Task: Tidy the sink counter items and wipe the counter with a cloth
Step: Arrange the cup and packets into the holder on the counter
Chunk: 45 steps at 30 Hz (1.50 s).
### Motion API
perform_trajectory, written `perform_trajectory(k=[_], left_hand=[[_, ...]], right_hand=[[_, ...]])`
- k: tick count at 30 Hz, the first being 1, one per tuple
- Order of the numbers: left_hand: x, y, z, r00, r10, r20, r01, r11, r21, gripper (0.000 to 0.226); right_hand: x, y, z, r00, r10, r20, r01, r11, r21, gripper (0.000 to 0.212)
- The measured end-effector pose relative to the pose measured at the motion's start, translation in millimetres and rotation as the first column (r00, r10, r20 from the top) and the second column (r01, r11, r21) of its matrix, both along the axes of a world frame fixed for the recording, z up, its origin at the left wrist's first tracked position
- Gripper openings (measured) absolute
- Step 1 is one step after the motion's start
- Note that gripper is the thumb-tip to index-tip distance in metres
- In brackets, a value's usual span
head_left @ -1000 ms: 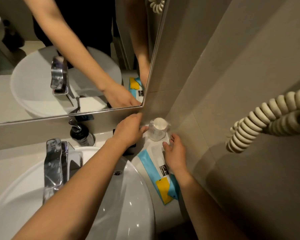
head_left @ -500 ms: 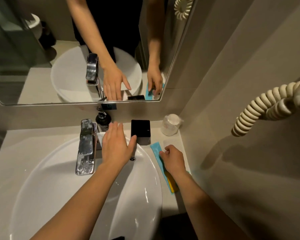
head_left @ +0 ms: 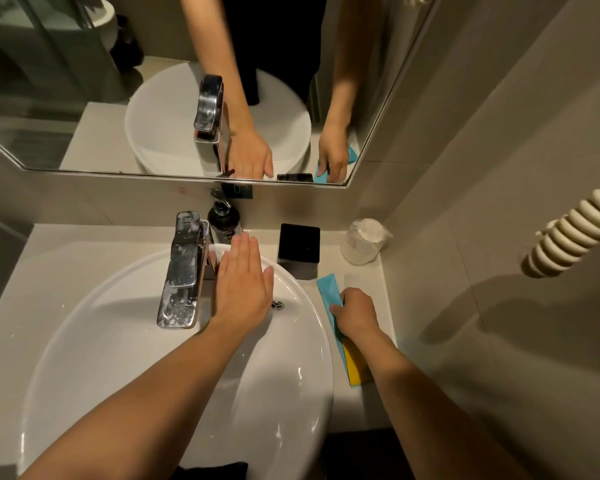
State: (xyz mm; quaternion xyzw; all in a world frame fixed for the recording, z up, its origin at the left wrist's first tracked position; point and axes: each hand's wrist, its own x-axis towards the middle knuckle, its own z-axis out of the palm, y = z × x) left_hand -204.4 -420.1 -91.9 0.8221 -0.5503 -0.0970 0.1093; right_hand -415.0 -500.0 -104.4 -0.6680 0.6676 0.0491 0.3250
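Blue and yellow, the flat packet (head_left: 327, 292) lay on the narrow strip of table (head_left: 371, 275) at centre right of the frame, squeezed between the sink (head_left: 302, 341) rim and the wall. Its long axis ran from the upper part of the frame toward the lower part, roughly along the right forearm. The right hand (head_left: 355, 313) sat on top of its middle, fingers curled down onto it, seemingly gripping or pinning it; whether it was lifted clear I could not tell. The left hand (head_left: 245, 289) was flat and released, fingers together, resting over the back rim of the sink beside the tap (head_left: 182, 271), holding nothing. A black box (head_left: 298, 249) and a wrapped cup (head_left: 362, 240) stood just above the packet's blue end. Judging by this, the right hand was by far the nearer one for moving the packet.
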Motion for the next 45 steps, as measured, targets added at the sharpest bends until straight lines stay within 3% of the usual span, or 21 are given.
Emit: perform_trajectory(k=[5, 11, 17, 21, 25, 32, 37, 45], left_hand=[[0.3, -1.3, -1.8, 0.999, -0.003, 0.033, 0.003, 1.0, 0.006, 0.066], [1.4, -1.3, -3.3, 0.999, -0.003, 0.038, 0.003, 1.0, 0.02, 0.065], [0.8, -2.0, -2.8, 0.998, -0.005, 0.056, 0.004, 1.0, 0.023, 0.065], [1.4, -1.9, -3.1, 0.999, -0.005, 0.048, 0.004, 1.0, 0.019, 0.065], [1.7, -2.1, -4.6, 0.998, -0.011, 0.061, 0.01, 1.0, 0.019, 0.065], [2.4, -2.8, -7.9, 0.998, -0.007, 0.063, 0.007, 1.0, -0.007, 0.069], [1.8, -3.4, -9.2, 0.998, -0.003, 0.069, 0.003, 1.0, -0.005, 0.069], [1.1, -3.6, -8.8, 0.998, -0.002, 0.067, 0.003, 1.0, -0.007, 0.069]], right_hand=[[-13.4, 5.6, 32.6, 0.966, -0.114, 0.233, 0.127, 0.991, -0.043, 0.017], [-16.5, 15.4, 89.7, 0.815, -0.192, 0.547, 0.279, 0.957, -0.08, 0.015], [18.2, -7.4, 149.3, 0.612, -0.038, 0.79, 0.324, 0.924, -0.206, 0.01], [54.4, -27.5, 164.3, 0.529, 0.059, 0.847, 0.308, 0.916, -0.256, 0.007], [81.7, -42.4, 139.2, 0.576, 0.085, 0.813, 0.211, 0.946, -0.248, 0.022], [99.1, -52.1, 96.8, 0.672, 0.077, 0.736, 0.138, 0.964, -0.226, 0.009], [105.9, -58.5, 82.9, 0.691, 0.083, 0.718, 0.079, 0.979, -0.19, 0.005], [101.4, -60.7, 70.2, 0.689, 0.022, 0.724, 0.119, 0.983, -0.142, 0.023]])
